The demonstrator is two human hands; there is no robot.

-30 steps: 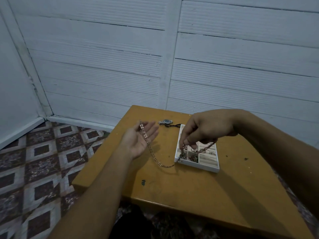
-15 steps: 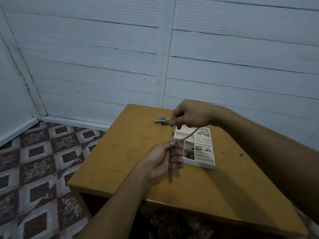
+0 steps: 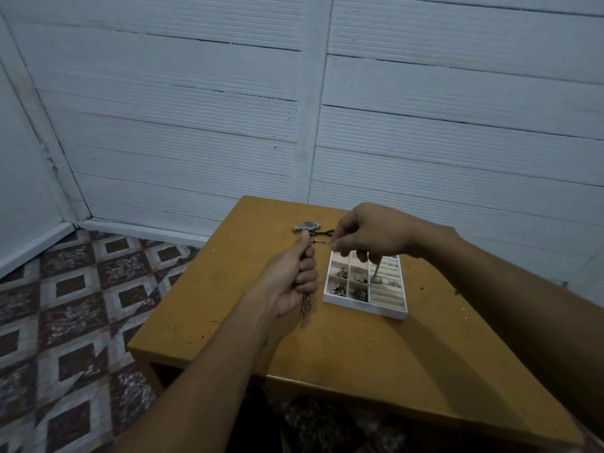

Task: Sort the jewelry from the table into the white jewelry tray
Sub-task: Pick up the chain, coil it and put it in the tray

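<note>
The person stands at a small ochre-yellow wooden table pushed up near a white plank wall, both bare arms reaching out over it. The left hand is closed in a fist round a long coppery metal link chain; its fingers are curled tight over the links and the thumb points up. A short tail of the chain dangles below the heel of that hand, above the tabletop. From the top of the fist the chain runs a short way across to the right hand, which pinches it between thumb and fingertips with the knuckles turned up. The far end of the chain drops from that hand straight down toward the white rectangular jewelry tray, hanging over the divide between its square cells and its padded ring rolls; I cannot tell whether the tip touches anything.

The tray sits flat on the table just right of the left hand. Its small cells on the left side hold dark, glinting pieces, too small to make out, and a few rings sit on the cream rolls to the right. Beyond the hands, near the table's far edge, lies a silver wristwatch with a dark dial. Brown and grey patterned floor tiles show to the left
</note>
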